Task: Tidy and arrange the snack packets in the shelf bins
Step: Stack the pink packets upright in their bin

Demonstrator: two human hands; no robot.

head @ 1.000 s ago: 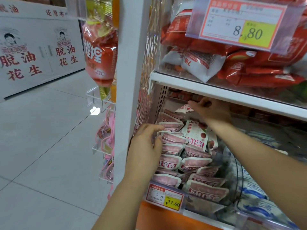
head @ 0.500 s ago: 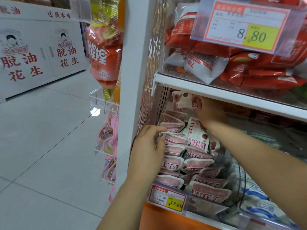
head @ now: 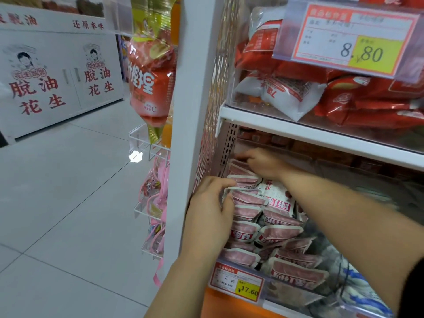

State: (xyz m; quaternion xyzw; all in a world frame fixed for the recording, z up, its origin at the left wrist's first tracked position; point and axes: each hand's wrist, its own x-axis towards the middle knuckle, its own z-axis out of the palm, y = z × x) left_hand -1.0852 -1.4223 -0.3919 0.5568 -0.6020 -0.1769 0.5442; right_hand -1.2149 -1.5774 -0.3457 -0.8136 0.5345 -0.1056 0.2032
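Pink-and-white snack packets [head: 273, 235] stand in two rows in a clear shelf bin [head: 296, 296] on the lower shelf. My left hand [head: 211, 214] is at the bin's left side. Its curled fingers and thumb hold the near packets of the left row. My right hand [head: 263, 164] reaches under the upper shelf to the back of that row. There it grips one packet [head: 238, 167] lying low on the stack, though the fingers are blurred. One white packet with red print [head: 275, 196] stands taller in the right row.
The upper shelf board [head: 321, 134] hangs close above my right hand and carries red and white bags [head: 367, 99]. A white post [head: 190, 134] borders the bin on the left. Blue-and-white packets [head: 362, 292] fill the neighbouring bin. Price tags [head: 238, 282] hang in front.
My right hand has brought the raised packet down and left onto the back of the left row. My left hand has stayed on the row's near packets.
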